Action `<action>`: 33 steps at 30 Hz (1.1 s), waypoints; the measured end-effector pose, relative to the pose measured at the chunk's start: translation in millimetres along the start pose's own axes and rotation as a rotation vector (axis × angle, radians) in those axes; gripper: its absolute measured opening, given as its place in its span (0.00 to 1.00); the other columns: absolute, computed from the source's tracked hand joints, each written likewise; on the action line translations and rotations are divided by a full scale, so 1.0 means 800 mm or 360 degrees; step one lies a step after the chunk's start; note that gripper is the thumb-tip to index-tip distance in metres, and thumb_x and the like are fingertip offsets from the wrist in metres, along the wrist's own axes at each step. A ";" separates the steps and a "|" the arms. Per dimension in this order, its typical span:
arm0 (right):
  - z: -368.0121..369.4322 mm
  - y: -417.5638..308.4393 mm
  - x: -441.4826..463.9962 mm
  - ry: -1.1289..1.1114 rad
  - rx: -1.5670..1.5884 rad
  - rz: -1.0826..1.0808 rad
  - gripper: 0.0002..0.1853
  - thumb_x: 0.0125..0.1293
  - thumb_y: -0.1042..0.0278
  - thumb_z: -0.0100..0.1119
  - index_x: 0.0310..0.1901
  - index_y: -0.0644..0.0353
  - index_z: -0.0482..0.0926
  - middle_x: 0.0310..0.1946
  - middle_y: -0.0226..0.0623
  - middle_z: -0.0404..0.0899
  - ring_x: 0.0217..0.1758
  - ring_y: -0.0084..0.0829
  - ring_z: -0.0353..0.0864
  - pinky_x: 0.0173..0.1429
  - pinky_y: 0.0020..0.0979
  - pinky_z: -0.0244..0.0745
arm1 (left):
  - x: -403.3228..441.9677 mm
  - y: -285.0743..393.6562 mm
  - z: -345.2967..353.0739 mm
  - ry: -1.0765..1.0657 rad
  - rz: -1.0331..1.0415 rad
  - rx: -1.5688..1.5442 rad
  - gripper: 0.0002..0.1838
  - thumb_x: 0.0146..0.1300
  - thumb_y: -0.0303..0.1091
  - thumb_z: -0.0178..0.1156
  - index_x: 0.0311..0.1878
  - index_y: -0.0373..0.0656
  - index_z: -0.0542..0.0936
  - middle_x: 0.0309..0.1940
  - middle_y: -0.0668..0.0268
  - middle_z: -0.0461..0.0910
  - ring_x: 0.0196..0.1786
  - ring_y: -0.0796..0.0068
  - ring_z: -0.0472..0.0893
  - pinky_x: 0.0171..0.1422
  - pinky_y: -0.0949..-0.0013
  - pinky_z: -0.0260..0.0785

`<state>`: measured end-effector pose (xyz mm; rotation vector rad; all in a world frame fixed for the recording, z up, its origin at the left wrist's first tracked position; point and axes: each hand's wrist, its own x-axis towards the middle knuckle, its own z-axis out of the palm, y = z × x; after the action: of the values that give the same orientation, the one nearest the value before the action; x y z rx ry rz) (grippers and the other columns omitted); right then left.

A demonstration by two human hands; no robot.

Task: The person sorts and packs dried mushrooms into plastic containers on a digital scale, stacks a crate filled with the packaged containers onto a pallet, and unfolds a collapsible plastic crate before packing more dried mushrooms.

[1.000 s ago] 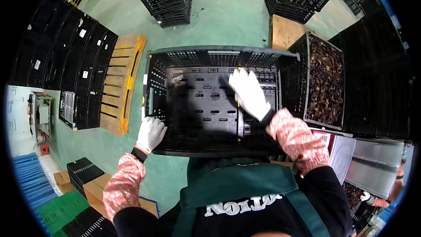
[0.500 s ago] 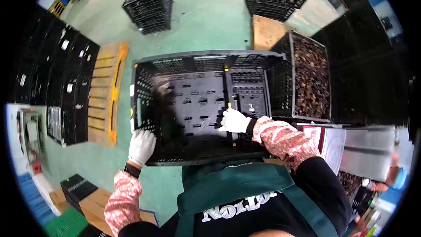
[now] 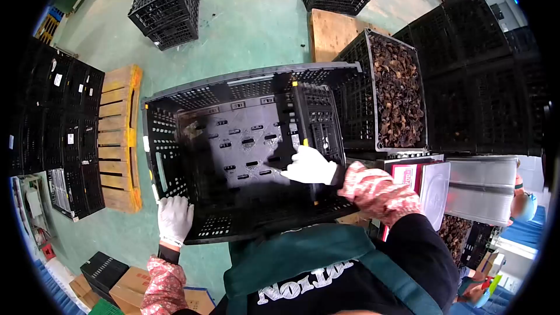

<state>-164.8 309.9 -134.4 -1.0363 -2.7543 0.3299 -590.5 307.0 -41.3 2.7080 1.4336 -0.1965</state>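
A large black plastic crate (image 3: pixel 201 88) with slotted walls and a slotted floor lies in front of me, its inside facing up. My left hand (image 3: pixel 175 220), in a white glove, is closed over the rim at its near left corner. My right hand (image 3: pixel 312 166), also gloved in white, is closed on the edge of a black side panel (image 3: pixel 301 112) with yellow marks, which leans inward inside the crate's right part. The index finger of that hand points left over the floor. The right fingers partly hide the panel's edge.
Right of the crate stands another black crate full of dark brown dried pieces (image 3: pixel 398 90). Stacked black crates (image 3: pixel 64 93) and a wooden pallet (image 3: pixel 116 140) are at left. Cardboard boxes (image 3: pixel 129 287) lie lower left. Co-workers (image 3: pixel 524 205) are partly visible at far right.
The crate has shifted left and turned slightly in view, its near left corner now lower. Both hands have stayed on it. The surroundings have shifted left as well.
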 end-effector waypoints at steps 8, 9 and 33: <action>-0.130 0.059 -0.128 -0.0307 -0.0342 0.1136 0.17 0.60 0.61 0.63 0.49 0.59 0.78 0.41 0.45 0.81 0.47 0.41 0.83 0.50 0.40 0.77 | 0.003 0.004 -0.007 0.0031 0.0031 -0.0053 0.09 0.58 0.38 0.64 0.32 0.44 0.77 0.29 0.61 0.73 0.38 0.59 0.74 0.53 0.56 0.64; -0.172 0.036 -0.114 -0.0222 -0.0436 0.0466 0.26 0.59 0.60 0.64 0.59 0.60 0.75 0.54 0.42 0.77 0.60 0.41 0.75 0.63 0.40 0.71 | 0.001 0.003 -0.009 0.0045 0.0031 -0.0107 0.09 0.58 0.39 0.64 0.33 0.44 0.77 0.29 0.61 0.73 0.37 0.59 0.74 0.53 0.56 0.64; -0.149 0.045 -0.091 -0.0165 -0.0757 0.1045 0.36 0.53 0.62 0.71 0.64 0.65 0.72 0.70 0.46 0.65 0.77 0.44 0.57 0.81 0.44 0.47 | 0.092 -0.052 -0.030 -0.0475 0.0694 0.0683 0.38 0.59 0.58 0.62 0.68 0.45 0.71 0.70 0.59 0.64 0.77 0.58 0.57 0.82 0.47 0.41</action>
<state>-59.1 304.7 -36.0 -2.0898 -2.5471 -0.2185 -581.8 393.4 -28.7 3.0556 0.7652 -0.9209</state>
